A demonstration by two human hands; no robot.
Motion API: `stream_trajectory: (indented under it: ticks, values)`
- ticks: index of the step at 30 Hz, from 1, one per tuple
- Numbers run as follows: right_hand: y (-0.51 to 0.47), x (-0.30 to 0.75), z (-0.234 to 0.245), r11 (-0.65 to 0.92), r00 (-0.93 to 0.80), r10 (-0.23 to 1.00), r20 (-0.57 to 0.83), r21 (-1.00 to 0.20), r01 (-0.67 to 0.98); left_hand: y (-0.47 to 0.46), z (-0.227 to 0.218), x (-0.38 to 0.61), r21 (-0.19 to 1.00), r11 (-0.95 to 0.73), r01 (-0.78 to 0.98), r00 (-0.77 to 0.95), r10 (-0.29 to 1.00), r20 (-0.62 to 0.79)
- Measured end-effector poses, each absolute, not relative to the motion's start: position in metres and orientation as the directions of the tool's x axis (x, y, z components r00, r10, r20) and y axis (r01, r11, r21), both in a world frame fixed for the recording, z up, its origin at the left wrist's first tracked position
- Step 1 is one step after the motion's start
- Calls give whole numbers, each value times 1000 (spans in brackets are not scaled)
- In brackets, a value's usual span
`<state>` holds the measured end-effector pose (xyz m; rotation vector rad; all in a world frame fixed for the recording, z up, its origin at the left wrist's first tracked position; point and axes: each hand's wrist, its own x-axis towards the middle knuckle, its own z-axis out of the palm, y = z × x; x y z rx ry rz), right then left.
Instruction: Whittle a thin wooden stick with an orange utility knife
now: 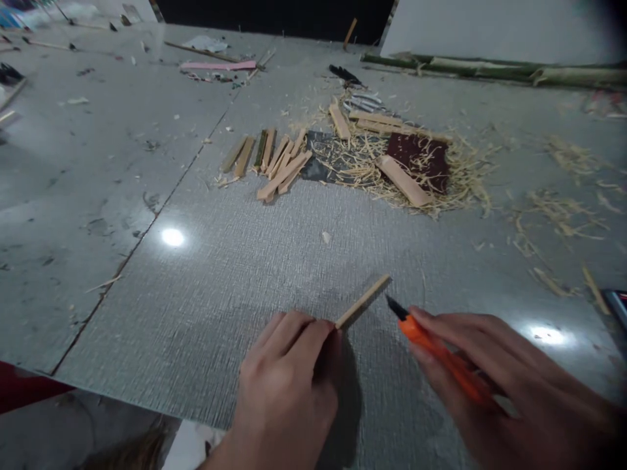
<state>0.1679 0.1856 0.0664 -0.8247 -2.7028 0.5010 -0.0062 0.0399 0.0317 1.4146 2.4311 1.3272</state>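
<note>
My left hand (289, 372) pinches the near end of a thin bamboo strip (365, 300) low over the grey tabletop, its free end pointing up and to the right. In my right hand (490, 372) is an orange utility knife (441, 356), fingers wrapped round its handle. The knife's dark blade points at the strip's far end, with a small gap between them. Several short bamboo pieces (281, 163) lie in a loose row beyond my hands. A wider bamboo slat (404, 181) rests on dark red sandpaper (421, 156) among curled shavings.
Shavings (563, 212) are scattered on the right. A green bamboo pole (494, 70) lies along the back, and a pink strip (218, 65) at back left. A dark device (616, 310) sits at the right edge. A seam (169, 199) crosses the table (220, 261) on the left.
</note>
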Motion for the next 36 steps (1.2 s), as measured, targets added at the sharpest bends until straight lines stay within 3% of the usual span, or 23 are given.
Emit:
stream_trajectory:
  ticks: [3,16,29,31,33,36]
  values:
    - [176,160,66,801,-854,512,91,-410,436,40,34,-5,673,260,693,-590,741,321]
    - [164,152,62,797,-871,486,75,-448,406,40,29,-9,629,238,740,-532,780,331]
    - [159,152,57,912,-900,403,167,-157,379,43,31,-11,633,211,745,-525,770,361]
    - [172,153,55,905,-888,425,173,-95,415,43,32,-8,635,253,730,-564,747,351]
    - [192,155,56,820,-792,559,245,-26,571,41,33,-7,655,277,703,-599,727,336]
    - [225,154,67,734,-681,655,327,-64,676,39,38,-9,733,266,625,-638,716,284]
